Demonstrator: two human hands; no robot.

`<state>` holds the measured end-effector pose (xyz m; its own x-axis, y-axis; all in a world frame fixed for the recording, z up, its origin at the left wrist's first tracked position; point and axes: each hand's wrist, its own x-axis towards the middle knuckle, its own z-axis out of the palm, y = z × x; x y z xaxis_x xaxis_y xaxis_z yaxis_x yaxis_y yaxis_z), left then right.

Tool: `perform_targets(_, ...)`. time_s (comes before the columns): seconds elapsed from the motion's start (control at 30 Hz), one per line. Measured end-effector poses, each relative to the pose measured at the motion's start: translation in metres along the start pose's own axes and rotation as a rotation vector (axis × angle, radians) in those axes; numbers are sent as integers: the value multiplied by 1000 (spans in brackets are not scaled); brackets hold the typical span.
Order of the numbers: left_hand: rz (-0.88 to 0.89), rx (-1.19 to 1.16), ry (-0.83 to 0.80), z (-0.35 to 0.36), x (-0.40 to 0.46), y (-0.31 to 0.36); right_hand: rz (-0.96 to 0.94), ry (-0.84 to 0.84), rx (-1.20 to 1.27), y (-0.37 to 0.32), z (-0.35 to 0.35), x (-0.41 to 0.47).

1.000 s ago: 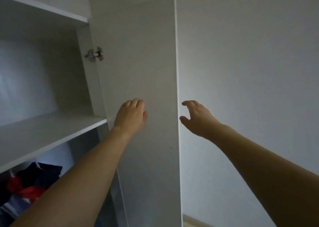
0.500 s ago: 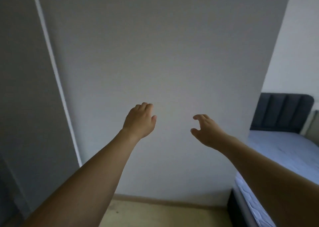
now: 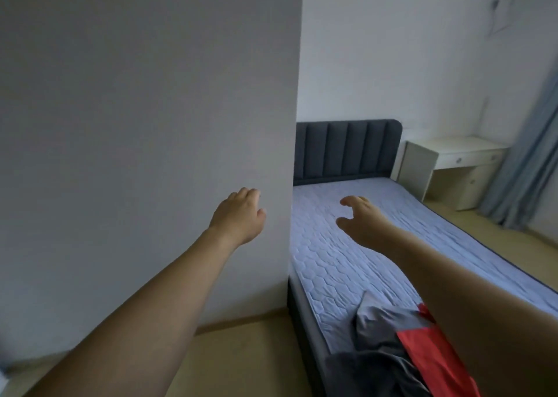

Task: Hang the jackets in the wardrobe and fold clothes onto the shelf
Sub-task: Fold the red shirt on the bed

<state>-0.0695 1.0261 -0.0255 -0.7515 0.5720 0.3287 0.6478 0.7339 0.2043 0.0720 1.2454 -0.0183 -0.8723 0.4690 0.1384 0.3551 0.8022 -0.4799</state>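
Head view: both bare arms reach forward. The left hand (image 3: 238,215) at 9 o'clock and the right hand (image 3: 362,218) at 3 o'clock are empty, fingers (image 3: 347,201) loosely spread, grasping nothing. A crumpled grey-and-red jacket (image 3: 401,351) lies at 5 o'clock on the quilted pale-blue mattress (image 3: 332,261) of the bed with a dark grey padded headboard (image 3: 347,149). The wardrobe is out of sight. Judging by this, at least this garment remains to be put away.

Home bedroom, bed (image 3: 377,245), bedside desk (image 3: 453,167)
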Motion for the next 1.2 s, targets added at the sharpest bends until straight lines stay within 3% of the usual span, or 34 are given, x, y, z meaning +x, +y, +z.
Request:
perform_targets(0.2, -26, -10, -103, 72, 21, 135, 62, -86, 26, 148, -41, 16)
perform_targets(0.5, -170, -104, -263, 185, 76, 231, 95, -194, 2, 311, -77, 57)
perform_targets(0.67, -244, -197, -398, 283, 108, 324, 129, -242, -21, 435, -97, 109)
perform_targets(1.03, -571, -290, -564, 477, 150, 490, 215, -580, -61, 692, -53, 200)
perform_targets(1.2, -611, -342, -654, 602, 173, 540, 199, -722, -90, 793, 21, 232)
